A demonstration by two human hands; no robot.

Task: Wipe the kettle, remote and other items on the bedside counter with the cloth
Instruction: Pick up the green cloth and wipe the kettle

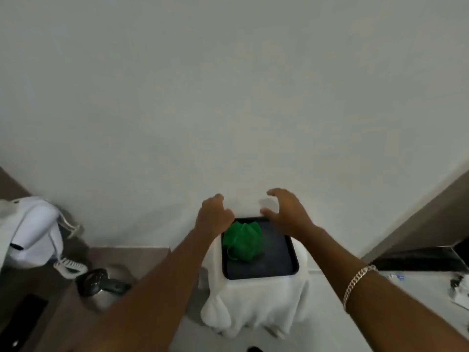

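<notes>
Green crumpled cloth (pixel 241 242) lies on the black square tray (pixel 276 260) at lower centre; our left hand (pixel 214 216) curls loosely, our right hand (pixel 285 210) spreads wide, both empty.

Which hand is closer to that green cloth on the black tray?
The left hand. It hovers just above the green cloth's upper-left edge, fingers curled. The right hand is open, further off to the cloth's right, over the far rim of the black tray.
</notes>
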